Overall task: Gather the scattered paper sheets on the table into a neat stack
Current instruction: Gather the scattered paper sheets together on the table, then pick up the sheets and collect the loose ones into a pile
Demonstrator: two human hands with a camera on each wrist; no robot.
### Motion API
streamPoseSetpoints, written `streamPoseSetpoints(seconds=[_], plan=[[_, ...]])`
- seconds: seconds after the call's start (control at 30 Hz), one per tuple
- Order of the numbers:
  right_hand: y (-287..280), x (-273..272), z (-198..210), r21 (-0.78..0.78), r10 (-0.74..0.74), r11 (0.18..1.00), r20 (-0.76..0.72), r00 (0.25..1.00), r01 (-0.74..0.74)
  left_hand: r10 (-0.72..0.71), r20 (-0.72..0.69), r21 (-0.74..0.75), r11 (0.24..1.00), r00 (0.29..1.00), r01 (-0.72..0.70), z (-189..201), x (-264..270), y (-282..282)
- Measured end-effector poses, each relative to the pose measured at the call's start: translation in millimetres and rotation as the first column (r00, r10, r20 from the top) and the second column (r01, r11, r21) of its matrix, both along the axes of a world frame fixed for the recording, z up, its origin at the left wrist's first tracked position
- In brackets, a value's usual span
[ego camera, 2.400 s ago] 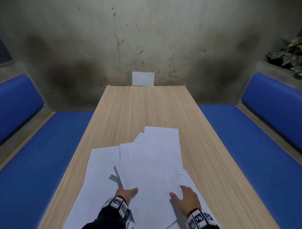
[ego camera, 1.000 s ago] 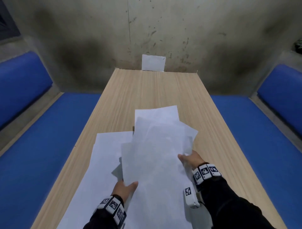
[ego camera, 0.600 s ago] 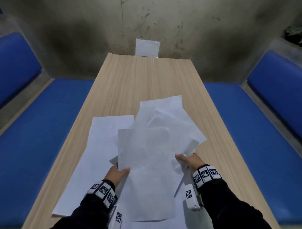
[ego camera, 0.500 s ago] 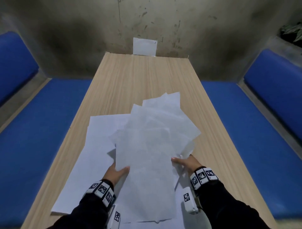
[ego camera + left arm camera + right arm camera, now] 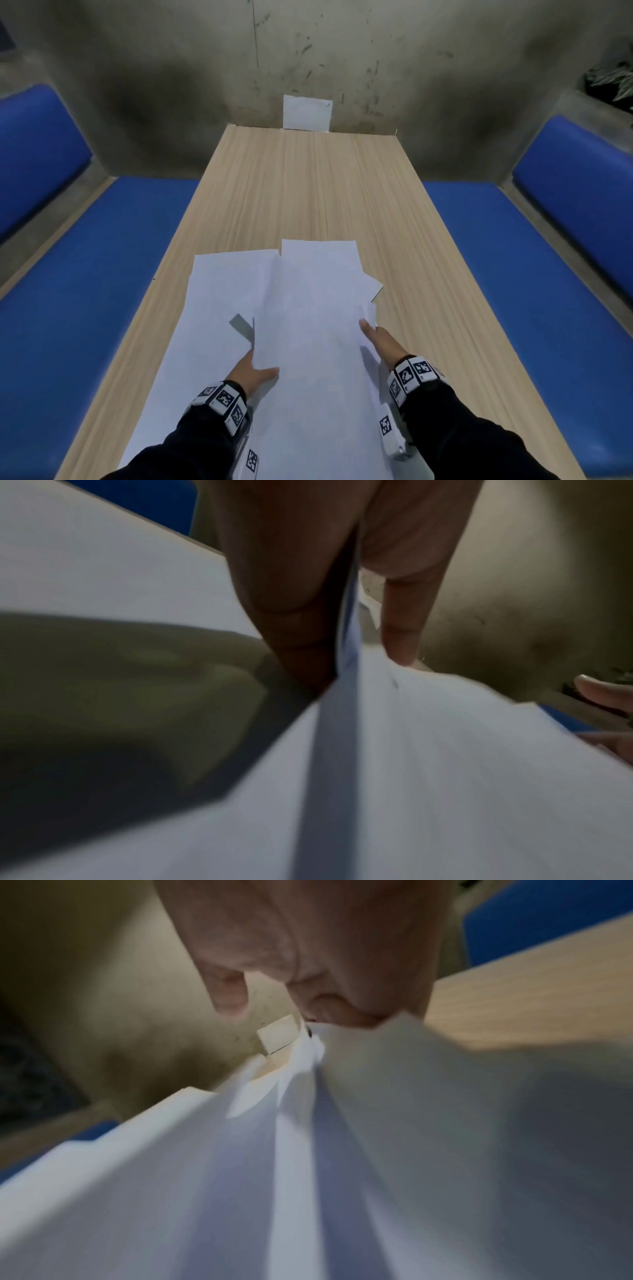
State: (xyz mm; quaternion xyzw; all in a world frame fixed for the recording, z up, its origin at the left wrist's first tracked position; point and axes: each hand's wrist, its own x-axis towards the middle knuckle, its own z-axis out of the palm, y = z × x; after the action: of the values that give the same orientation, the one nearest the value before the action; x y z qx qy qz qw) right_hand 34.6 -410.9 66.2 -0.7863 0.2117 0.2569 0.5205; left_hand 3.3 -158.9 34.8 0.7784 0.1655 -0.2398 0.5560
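A loose bundle of white paper sheets [image 5: 308,342] hangs low over the near half of the wooden table [image 5: 308,192], its far edges uneven and one corner sticking out to the right. My left hand [image 5: 255,368] pinches the bundle's left edge, thumb [image 5: 400,631] on top and fingers [image 5: 291,601] underneath. On the right edge my right hand [image 5: 371,334] holds it the same way, thumb [image 5: 229,996] above and curled fingers [image 5: 342,1007] against the sheet edges. More sheets [image 5: 219,308] lie flat on the table under and left of the bundle.
A small white card [image 5: 306,112] stands against the stained wall at the table's far end. Blue padded benches [image 5: 85,291] [image 5: 513,274] run along both sides. A plant [image 5: 613,82] sits on the ledge at the upper right.
The fanned, raised bundle has come down flatter towards the table and its sheets lie more in line. Both hands keep their hold on its edges.
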Motion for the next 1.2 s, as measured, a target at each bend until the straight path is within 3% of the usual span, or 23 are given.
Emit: streamPoseSetpoints(seconds=[0.17,0.37,0.5,0.63,0.73,0.9,1.07,1.2], plan=[[-18.6,-14.8,-16.6,-0.003,-0.046,0.999,-0.017,0.999,0.046,-0.026,-0.015,0.026,0.999,1.0,0.026,-2.7,-10.3,2.5],[-30.2,-34.6,-22.2,0.204,-0.048,0.977,-0.096,0.994,0.067,0.014,-0.006,0.047,0.999,1.0,-0.014,-6.7,-17.8,-1.7],[-23.9,-27.5,-18.7,0.144,0.091,0.986,-0.065,0.994,-0.081,-0.029,0.004,0.057,0.998,1.0,0.029,-1.6,-16.5,-9.6],[-19.4,-23.1,-9.0,0.203,0.143,0.971,-0.056,0.988,-0.129,0.066,0.046,0.083,0.994,0.997,-0.069,5.6,-13.7,-13.8],[-21.5,-16.2,-2.6,0.239,0.143,0.96,0.033,0.989,-0.147,0.119,0.117,0.026,0.992,0.986,-0.122,29.0,-12.6,-14.7],[-21.1,0.3,45.4,0.352,-0.058,0.936,0.215,0.975,-0.022,0.239,0.268,-0.108,0.97,0.933,-0.218,86.3,-2.5,-5.3],[-18.5,4.9,111.4,0.561,-0.136,0.816,0.417,0.899,-0.137,0.286,0.443,-0.208,0.955,0.85,-0.213,166.0,-0.7,-0.6],[-17.8,22.8,134.6,0.584,-0.164,0.794,0.471,0.867,-0.167,0.296,0.495,-0.211,0.953,0.817,-0.217,173.0,3.1,11.6]])
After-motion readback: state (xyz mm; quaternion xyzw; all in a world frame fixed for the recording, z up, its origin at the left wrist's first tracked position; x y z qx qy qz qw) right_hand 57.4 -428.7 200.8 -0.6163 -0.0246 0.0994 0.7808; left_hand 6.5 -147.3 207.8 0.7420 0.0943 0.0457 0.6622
